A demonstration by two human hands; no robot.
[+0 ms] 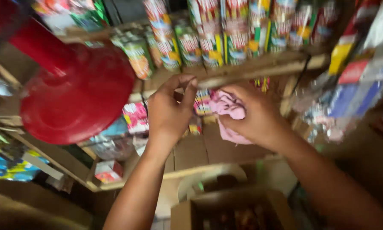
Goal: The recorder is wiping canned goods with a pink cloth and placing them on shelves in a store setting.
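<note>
The right hand (253,113) held a pink cloth (230,111) bunched up in its fingers, just under the wooden shelf (259,68). The cloth was squeezed tight in the grip, most likely so it would not fall, and a bit of it hung down below the hand. The left hand (170,110) was right beside it, also just under the wooden shelf. Its thumb and fingers were curled in close together, with the tips up near the shelf's front edge. I could not tell if it pinched anything (the picture was too blurry there).

On top of the wooden shelf stood a row of bright packets (213,38), packed side by side so they stayed up. To the left of the shelf hung a big red plastic thing (76,93), round like a bowl or lid. Far below the shelf sat an open cardboard box (234,213), near the person's arms. More colourful packs (353,93) hung to the right of the shelf.
</note>
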